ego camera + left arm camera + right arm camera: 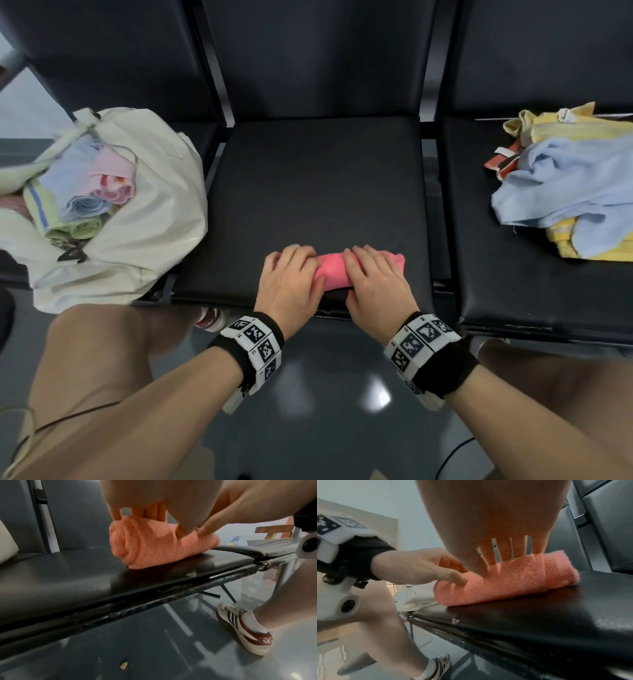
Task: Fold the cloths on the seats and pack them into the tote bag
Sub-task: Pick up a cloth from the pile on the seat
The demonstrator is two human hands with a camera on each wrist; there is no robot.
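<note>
Both hands lay on the pink cloth [334, 270], which had been rolled into a tight cylinder near the front edge of the middle seat [318, 178]. The left hand [291, 277] covered the roll's left end, its fingers [155, 511] draped over the top and its thumb pressing the near face; the fingers curved around the roll, so it was grasping it rather than lying flat. The right hand [375, 279] gripped the roll's right part the same way, fingers [505, 550] over the far side and thumb toward the near side, leaving only a short stub of cloth free at the right end. Held from both ends like this, the roll probably could not spring open; the left wrist view showed the spiral of layers at the end face, a shape that would loosen if let go.

Out from the hands, the seat's black cushion was bare behind the roll. On the left seat the tote bag [147, 219] slumped with its mouth gaping toward the person, several rolled cloths [85, 202] already inside, which suggested the pink one was meant to go in next. On the right seat, by its back edge, a loose heap of blue and yellow cloths [575, 192] lay unfolded, so the task looked roughly midway.
</note>
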